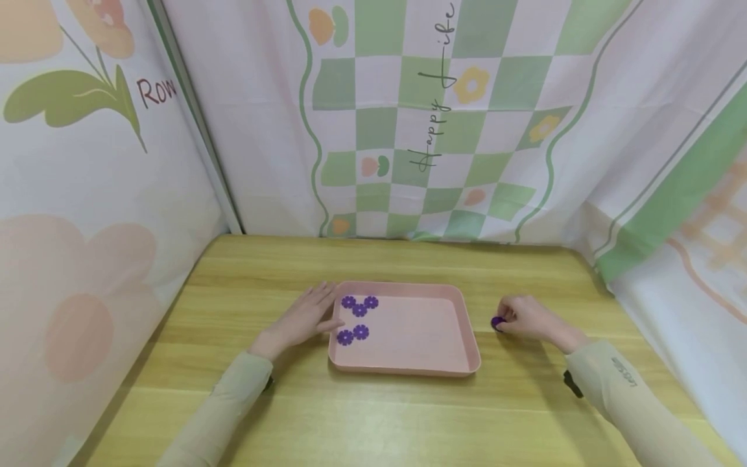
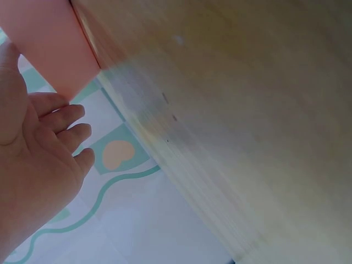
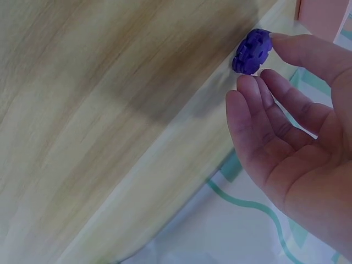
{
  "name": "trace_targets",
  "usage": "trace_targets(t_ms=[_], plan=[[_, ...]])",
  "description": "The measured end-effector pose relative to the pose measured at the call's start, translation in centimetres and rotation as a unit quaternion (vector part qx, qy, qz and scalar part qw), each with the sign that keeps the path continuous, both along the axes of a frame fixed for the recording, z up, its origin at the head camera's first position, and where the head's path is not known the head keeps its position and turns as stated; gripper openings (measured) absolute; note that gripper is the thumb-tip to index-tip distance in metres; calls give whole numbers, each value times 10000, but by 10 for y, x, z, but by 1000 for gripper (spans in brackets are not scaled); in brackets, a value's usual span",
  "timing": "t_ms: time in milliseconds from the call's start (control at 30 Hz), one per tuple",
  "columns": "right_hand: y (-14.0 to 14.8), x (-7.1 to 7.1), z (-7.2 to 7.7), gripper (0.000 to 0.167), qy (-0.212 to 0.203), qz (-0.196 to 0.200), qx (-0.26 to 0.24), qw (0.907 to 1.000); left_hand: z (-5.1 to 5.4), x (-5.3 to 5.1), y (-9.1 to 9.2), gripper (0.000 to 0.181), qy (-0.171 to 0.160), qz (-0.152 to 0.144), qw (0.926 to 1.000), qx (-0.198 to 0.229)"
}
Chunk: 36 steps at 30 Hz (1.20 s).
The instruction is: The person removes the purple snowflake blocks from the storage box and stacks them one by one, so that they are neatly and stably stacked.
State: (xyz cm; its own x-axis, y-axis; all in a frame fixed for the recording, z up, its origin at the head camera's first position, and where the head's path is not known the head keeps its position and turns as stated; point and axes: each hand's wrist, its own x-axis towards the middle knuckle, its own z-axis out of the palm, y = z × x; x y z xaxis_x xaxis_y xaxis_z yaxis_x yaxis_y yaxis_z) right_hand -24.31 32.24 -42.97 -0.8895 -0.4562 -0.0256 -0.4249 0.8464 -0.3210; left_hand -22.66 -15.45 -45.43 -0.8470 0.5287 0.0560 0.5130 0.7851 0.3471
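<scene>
My right hand (image 1: 528, 316) is to the right of the pink tray (image 1: 420, 371), just above the table. Between thumb and fingertips it pinches a small purple notched disc (image 3: 253, 52); it looks thick, perhaps more than one stacked. My left hand (image 1: 303, 318) rests at the tray's left side with fingers extended, the thumb reaching over the rim. In the left wrist view the fingers (image 2: 66, 118) lie against the tray's wall (image 2: 55, 44). Several purple flower-shaped discs (image 1: 359, 310) lie flat on the left part of the tray floor, in an upper and a lower group.
The tray stands on a wood-grain table (image 1: 408, 421). Printed curtains (image 1: 251, 130) hang behind the table's far edge and along both sides. A dark strap (image 1: 573, 384) shows under the right sleeve.
</scene>
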Motion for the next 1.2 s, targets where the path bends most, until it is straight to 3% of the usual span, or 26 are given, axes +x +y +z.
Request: trace_targets(t_ms=[467, 1200], plan=[[-5, 0, 11, 22, 193, 141, -121, 9996, -2, 0, -1, 82, 17, -21, 10000, -37], [-46, -15, 33, 19, 374, 611, -198, 9972, -4, -3, -1, 82, 71, -28, 10000, -30]])
